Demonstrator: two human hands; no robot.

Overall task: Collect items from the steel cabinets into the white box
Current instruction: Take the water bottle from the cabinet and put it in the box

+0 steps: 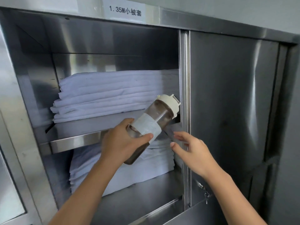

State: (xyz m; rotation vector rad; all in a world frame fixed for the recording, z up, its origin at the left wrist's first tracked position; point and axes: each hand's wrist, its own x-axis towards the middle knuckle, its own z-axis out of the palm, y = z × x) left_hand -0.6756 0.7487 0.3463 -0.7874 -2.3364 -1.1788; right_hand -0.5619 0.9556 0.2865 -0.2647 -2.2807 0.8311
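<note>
Stainless steel cabinet [227, 95] filling the view, left bay open, right door shut; paper label [125, 11] fixed above the opening. Two levels inside: folded white linen [113, 93] stacked on the upper shelf [76, 141], a second linen stack [129, 172] below. Brown translucent bottle [155, 120] with cream lid and pale sleeve held tilted in front of the shelf edge, lid pointing up and right toward the door frame. Left hand [125, 142] clamped around the bottle's lower body, thumb across the sleeve. Right hand [191, 148] spread, fingers apart, gripping nothing, just beside the bottle near the frame. White box not in view. Judged: bottle retrieved from cabinet, deposit in box outstanding; count of items already collected not determinable.
</note>
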